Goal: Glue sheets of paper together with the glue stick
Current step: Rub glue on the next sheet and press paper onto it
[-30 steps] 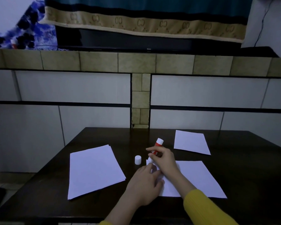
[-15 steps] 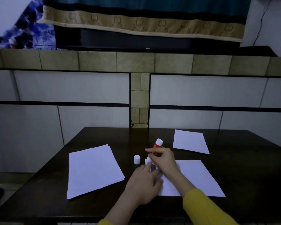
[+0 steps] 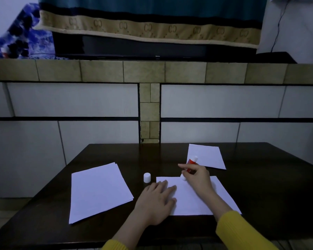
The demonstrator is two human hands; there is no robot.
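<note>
Two hands work over a white sheet (image 3: 206, 199) lying on a dark table (image 3: 269, 186). The right hand (image 3: 197, 175) grasps a red glue stick (image 3: 191, 162), tilted, its lower tip touching the sheet's far edge. The left hand (image 3: 156, 199) lies flat, fingers spread, pressing the sheet's near-left corner. A white cap (image 3: 147, 177) stands just beside that sheet's far-left corner. A stack of paper (image 3: 98, 190) sits well to the left; a smaller sheet (image 3: 208, 156) lies behind the right hand. Bare tabletop stretches to the right edge.
</note>
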